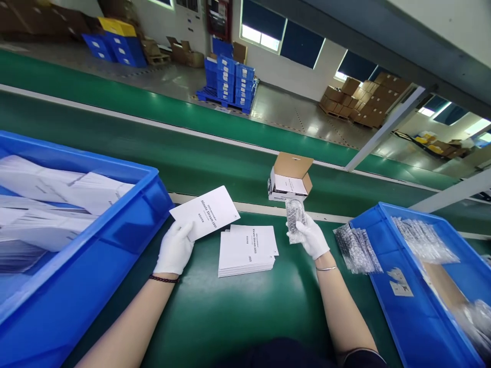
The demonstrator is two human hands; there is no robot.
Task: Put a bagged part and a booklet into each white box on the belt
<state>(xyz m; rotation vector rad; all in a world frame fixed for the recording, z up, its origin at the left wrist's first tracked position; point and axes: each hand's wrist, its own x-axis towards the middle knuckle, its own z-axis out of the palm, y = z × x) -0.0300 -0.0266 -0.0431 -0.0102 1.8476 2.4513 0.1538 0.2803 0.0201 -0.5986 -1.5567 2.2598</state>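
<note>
My left hand, in a white glove, pinches the lower left corner of a white printed booklet, thumb on top. To its right a stack of the same booklets lies on the green work surface, the top ones slightly askew. My gloved right hand grips a clear bubble-wrap packet with something dark inside that I cannot make out. Just beyond that packet stands a small carton, its brown lid raised, with a white booklet showing inside.
A blue bin full of booklets stands at the left. At the right, another blue bin holds bubble-wrap packets, and several more packets lie against its near side. A metal post slants up behind the carton.
</note>
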